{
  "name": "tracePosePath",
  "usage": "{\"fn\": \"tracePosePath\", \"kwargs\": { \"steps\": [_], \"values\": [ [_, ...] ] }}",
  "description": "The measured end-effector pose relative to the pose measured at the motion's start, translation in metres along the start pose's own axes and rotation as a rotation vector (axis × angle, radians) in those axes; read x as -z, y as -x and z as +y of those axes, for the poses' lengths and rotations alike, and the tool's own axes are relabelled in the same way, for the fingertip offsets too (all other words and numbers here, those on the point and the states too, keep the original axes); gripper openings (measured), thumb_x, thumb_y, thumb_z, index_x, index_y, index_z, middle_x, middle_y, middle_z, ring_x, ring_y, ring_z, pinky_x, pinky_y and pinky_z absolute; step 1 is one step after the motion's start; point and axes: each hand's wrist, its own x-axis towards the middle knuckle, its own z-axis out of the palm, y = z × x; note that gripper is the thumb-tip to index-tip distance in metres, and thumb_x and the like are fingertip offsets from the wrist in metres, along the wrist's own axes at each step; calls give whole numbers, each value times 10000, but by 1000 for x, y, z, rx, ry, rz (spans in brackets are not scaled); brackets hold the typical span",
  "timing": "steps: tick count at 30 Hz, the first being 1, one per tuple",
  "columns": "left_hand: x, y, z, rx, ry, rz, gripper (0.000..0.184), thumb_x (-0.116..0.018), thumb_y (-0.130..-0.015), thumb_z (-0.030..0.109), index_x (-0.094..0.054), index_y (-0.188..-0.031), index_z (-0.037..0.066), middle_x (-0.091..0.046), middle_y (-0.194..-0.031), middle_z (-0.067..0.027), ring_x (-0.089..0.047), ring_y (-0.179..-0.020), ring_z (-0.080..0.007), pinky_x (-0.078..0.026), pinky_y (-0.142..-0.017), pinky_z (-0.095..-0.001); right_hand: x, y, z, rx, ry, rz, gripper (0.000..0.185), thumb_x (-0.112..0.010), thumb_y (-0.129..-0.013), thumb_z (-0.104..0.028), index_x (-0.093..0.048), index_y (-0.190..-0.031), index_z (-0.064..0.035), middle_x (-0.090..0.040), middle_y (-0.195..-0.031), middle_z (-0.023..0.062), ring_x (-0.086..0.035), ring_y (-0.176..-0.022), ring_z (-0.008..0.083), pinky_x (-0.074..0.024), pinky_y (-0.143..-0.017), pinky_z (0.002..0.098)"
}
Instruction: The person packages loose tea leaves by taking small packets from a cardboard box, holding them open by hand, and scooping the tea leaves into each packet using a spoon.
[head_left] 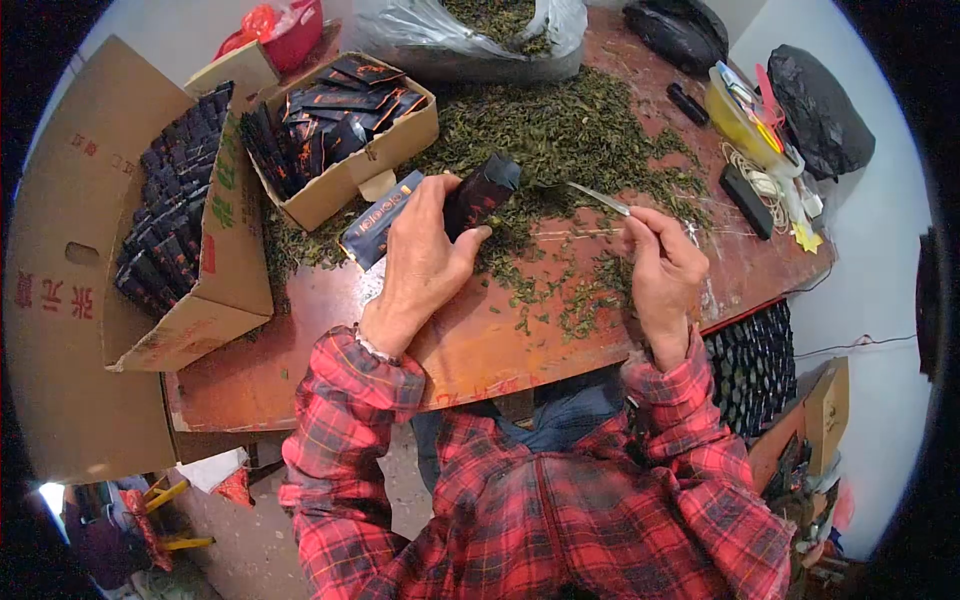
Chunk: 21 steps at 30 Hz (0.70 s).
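Fingers wrapped round a dark packet (484, 192), my left hand (418, 250) tilts it over the table, its upper end toward the leaves. Under and beside that hand lies a blue-grey packet (378, 222) with orange print. A spoon-like metal tool (598, 197) is pinched in my right hand (664, 262); its far end reaches into the loose dried leaves (550, 125). Whether the tool carries any leaves is too small to tell. The packet and the tool are apart.
A small carton (385, 155) of black packets stands at the back left, beside a larger box (235, 270) of packets. Behind the leaves sits a clear plastic bag (400, 45). A yellow basket (735, 118), black device (746, 200) and cable are at the right.
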Motion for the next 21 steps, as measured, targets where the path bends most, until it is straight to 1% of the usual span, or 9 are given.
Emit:
{"fn": "tracePosePath", "kwargs": {
  "steps": [3, 6, 9, 12, 16, 21],
  "values": [
    [0, 0, -1, -16, -4, 6, 559, -880, -806, 118, -589, -1266, -9, -692, -1124, -228, -693, -1078, -435, -550, -931, -455, 5, -2, -1, 25, 23, -5, 120, -737, -967, 46, -779, -1074, 12, -795, -867, 104, -768, -747, 148, -583, -654, 275],
    [-1, 1, -2, -27, -16, 17, 569, -885, -801, 126, -592, -1269, -12, -691, -1123, -234, -691, -1077, -438, -548, -932, -461, 8, -4, -7, -9, -87, 10, 120, -725, -975, 57, -778, -1076, 17, -798, -893, 97, -764, -756, 134, -589, -657, 268],
    [-2, 1, -1, -28, -22, 20, 574, -887, -796, 131, -596, -1269, -12, -693, -1123, -238, -690, -1071, -440, -549, -929, -465, 17, -8, -19, -13, -54, -13, 121, -714, -985, 63, -778, -1079, 20, -794, -901, 87, -752, -749, 123, -589, -660, 261],
    [-2, 2, -2, -37, -12, 25, 575, -888, -794, 134, -600, -1269, -12, -695, -1117, -239, -691, -1062, -442, -549, -924, -468, 21, -11, -24, 0, -83, 10, 122, -721, -979, 62, -780, -1076, 19, -788, -877, 81, -743, -736, 118, -581, -656, 258],
    [-2, 2, 0, -43, -6, 19, 573, -886, -793, 134, -600, -1267, -14, -699, -1102, -234, -694, -1055, -440, -551, -918, -468, 30, -18, -35, 56, -22, 6, 121, -737, -967, 59, -784, -1070, 18, -785, -862, 77, -734, -729, 113, -573, -663, 255],
    [-3, 3, -1, -37, -1, 20, 566, -881, -792, 137, -602, -1261, -13, -706, -1124, -232, -699, -1070, -432, -555, -926, -462, 33, -23, -43, 85, -63, 14, 121, -749, -960, 56, -787, -1068, 20, -780, -849, 71, -730, -735, 110, -566, -675, 250]
  ]
}}
